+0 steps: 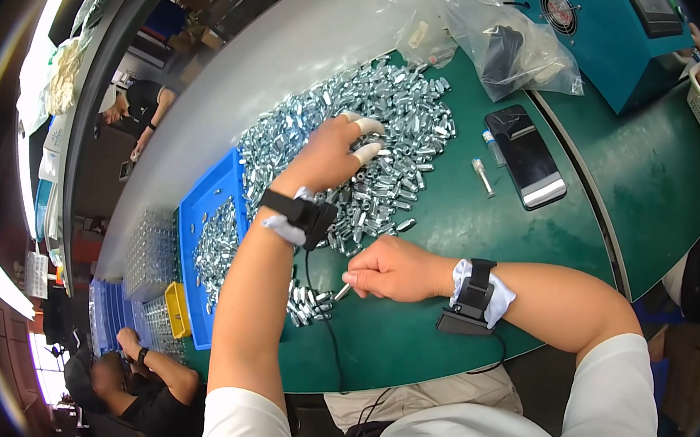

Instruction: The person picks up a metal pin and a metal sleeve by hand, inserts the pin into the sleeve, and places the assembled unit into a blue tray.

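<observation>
My left hand [331,152] rests on a large heap of small shiny metal fittings [402,98], with pale finger cots on its fingertips. Its thumb and forefinger are apart, and I make out nothing held between them. Nearer to me, my right hand [395,268] is closed, pinching a small silvery metal rod [343,292] between thumb and fingers. Just left of the rod lies a smaller group of the same fittings [305,304] on the green tabletop [414,341]. A blue tray [200,337] left of my left forearm holds more small metal pieces.
A phone [528,155], a small vial [482,178] and a clear plastic bag [514,58] lie right of the heap. A teal machine [622,59] stands at the far right. A yellow bin [178,310] adjoins the tray. Cables hang from both wrist straps. Other people sit nearby.
</observation>
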`<action>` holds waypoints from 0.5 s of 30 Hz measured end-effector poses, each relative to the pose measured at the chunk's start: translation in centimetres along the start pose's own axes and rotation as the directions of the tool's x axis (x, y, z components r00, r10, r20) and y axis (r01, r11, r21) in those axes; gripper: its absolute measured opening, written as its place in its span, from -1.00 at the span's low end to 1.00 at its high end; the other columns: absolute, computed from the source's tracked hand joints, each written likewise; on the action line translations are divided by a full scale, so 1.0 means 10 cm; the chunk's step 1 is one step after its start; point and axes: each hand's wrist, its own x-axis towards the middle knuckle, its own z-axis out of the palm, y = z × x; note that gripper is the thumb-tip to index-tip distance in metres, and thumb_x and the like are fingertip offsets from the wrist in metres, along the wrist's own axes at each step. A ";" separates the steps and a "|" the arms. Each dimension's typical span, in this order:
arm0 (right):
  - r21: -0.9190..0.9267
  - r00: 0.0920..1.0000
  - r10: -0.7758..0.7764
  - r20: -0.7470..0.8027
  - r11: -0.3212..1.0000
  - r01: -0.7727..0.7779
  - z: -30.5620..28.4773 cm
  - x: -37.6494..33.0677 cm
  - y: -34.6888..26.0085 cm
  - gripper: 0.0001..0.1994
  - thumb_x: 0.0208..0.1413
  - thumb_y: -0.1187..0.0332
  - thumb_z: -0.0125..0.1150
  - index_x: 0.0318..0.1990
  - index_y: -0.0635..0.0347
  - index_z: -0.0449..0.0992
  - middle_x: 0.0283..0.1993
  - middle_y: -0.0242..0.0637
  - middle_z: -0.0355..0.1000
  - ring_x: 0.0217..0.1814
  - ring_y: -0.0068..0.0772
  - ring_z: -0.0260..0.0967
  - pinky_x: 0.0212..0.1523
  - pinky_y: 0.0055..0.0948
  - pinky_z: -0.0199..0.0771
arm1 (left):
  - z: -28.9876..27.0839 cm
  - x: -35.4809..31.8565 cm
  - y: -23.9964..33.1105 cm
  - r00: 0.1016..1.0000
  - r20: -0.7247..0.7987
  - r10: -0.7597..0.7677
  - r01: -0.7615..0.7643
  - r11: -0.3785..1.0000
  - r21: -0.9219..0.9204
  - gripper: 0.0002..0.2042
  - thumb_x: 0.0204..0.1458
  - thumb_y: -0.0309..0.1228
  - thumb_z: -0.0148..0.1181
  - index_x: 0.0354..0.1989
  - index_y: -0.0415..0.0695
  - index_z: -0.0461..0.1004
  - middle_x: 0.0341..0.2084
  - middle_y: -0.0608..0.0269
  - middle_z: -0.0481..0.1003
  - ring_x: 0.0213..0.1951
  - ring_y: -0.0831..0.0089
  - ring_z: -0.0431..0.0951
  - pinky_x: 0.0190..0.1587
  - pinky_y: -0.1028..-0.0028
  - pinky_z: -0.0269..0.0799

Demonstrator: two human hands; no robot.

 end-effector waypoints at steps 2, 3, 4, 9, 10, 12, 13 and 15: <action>0.012 0.999 0.035 -0.006 0.999 -0.035 -0.01 0.01 -0.01 -0.63 0.30 0.20 0.03 -0.52 0.20 0.51 -0.69 -0.41 0.35 -0.64 -0.58 0.27 -0.54 -0.46 0.26 | 0.02 -0.29 0.01 0.999 -0.032 0.031 -0.031 1.000 0.002 -0.72 0.09 -0.33 0.24 -0.03 -0.06 0.51 -0.03 0.08 0.45 0.05 0.02 0.38 0.13 0.18 0.30; 0.020 0.999 0.051 -0.006 0.998 -0.051 -0.01 0.03 0.00 -0.63 0.30 0.20 0.03 -0.52 0.21 0.51 -0.69 -0.42 0.35 -0.64 -0.60 0.26 -0.54 -0.47 0.25 | 0.04 -0.43 0.00 0.996 -0.061 0.070 -0.069 0.998 0.012 -0.74 0.09 -0.36 0.22 -0.04 -0.07 0.52 -0.04 0.10 0.45 0.04 0.03 0.39 0.12 0.19 0.30; 0.025 0.998 0.055 0.008 0.998 -0.056 -0.01 0.04 0.02 -0.63 0.30 0.20 0.03 -0.52 0.21 0.51 -0.69 -0.42 0.35 -0.64 -0.60 0.26 -0.54 -0.47 0.25 | 0.07 -0.57 0.01 0.990 -0.091 0.107 -0.106 0.994 0.024 -0.76 0.09 -0.40 0.21 -0.05 -0.07 0.52 -0.04 0.12 0.45 0.03 0.05 0.39 0.11 0.20 0.31; 0.062 0.997 0.068 0.027 0.996 -0.069 0.03 0.04 0.04 -0.63 0.31 0.21 0.01 -0.50 0.23 0.50 -0.68 -0.43 0.34 -0.62 -0.64 0.22 -0.55 -0.50 0.22 | 0.18 -1.14 0.13 0.985 -0.167 -0.031 0.043 0.997 0.065 -0.77 0.07 -0.43 0.23 -0.07 -0.07 0.53 -0.04 0.13 0.44 0.00 0.07 0.39 0.11 0.21 0.30; 0.084 0.996 0.080 0.026 0.993 -0.082 0.03 0.04 0.04 -0.63 0.31 0.21 0.01 -0.50 0.23 0.49 -0.68 -0.44 0.33 -0.62 -0.65 0.21 -0.55 -0.51 0.21 | 0.19 -1.22 0.16 0.984 -0.174 -0.036 0.045 0.998 0.048 -0.77 0.07 -0.44 0.22 -0.08 -0.06 0.54 -0.04 0.14 0.44 -0.01 0.07 0.39 0.11 0.22 0.30; 0.103 0.995 0.096 0.037 0.990 -0.100 0.03 0.05 0.03 -0.63 0.32 0.22 0.00 -0.50 0.24 0.49 -0.67 -0.44 0.33 -0.62 -0.66 0.20 -0.55 -0.52 0.20 | 0.20 -1.37 0.21 0.981 -0.188 -0.040 0.045 0.999 0.020 -0.77 0.06 -0.46 0.22 -0.08 -0.06 0.54 -0.04 0.14 0.44 -0.02 0.08 0.40 0.10 0.23 0.30; 0.093 0.995 0.097 0.033 0.991 -0.099 0.03 0.05 0.02 -0.63 0.32 0.22 0.00 -0.49 0.24 0.49 -0.67 -0.44 0.32 -0.62 -0.66 0.19 -0.55 -0.52 0.20 | 0.23 -1.44 0.23 0.980 -0.194 -0.052 0.055 0.998 0.012 -0.77 0.06 -0.46 0.22 -0.08 -0.06 0.54 -0.04 0.14 0.44 -0.02 0.08 0.40 0.10 0.23 0.30; 0.074 0.995 0.095 0.023 0.993 -0.097 0.02 0.05 0.01 -0.63 0.32 0.22 0.00 -0.49 0.24 0.48 -0.67 -0.44 0.32 -0.62 -0.68 0.18 -0.55 -0.53 0.19 | 0.28 -1.58 0.26 0.975 -0.217 -0.052 0.054 0.999 -0.001 -0.77 0.05 -0.49 0.23 -0.08 -0.06 0.55 -0.02 0.15 0.43 0.00 0.09 0.39 0.10 0.24 0.29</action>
